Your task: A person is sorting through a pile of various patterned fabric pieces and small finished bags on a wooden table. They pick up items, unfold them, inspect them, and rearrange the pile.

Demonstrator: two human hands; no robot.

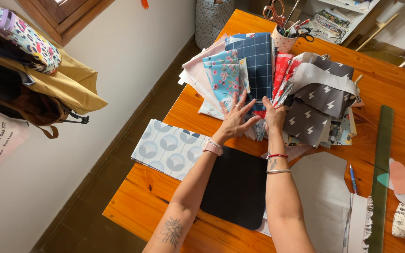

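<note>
Both hands work a fanned stack of fabric pieces [258, 79] lying toward the far edge of an orange wooden table [390, 89]: the left hand [235, 119] presses flat with fingers spread on a blue floral piece [224, 77], gripping nothing, while the right hand [274, 115] curls its fingers around the edge of grey lightning-print cloth [319, 103], thumb tucked beneath. A navy checked piece [258, 61] and a red print [281, 70] sit between them. Nearer the front edge lie a black panel [237, 187], a pale blue circle-patterned fabric [169, 147] toward the left side and a grey cut piece [322, 192]. A polka-dot cup of scissors [283, 40] stands at the far edge; a long green ruler [381, 173] runs along the right.
</note>
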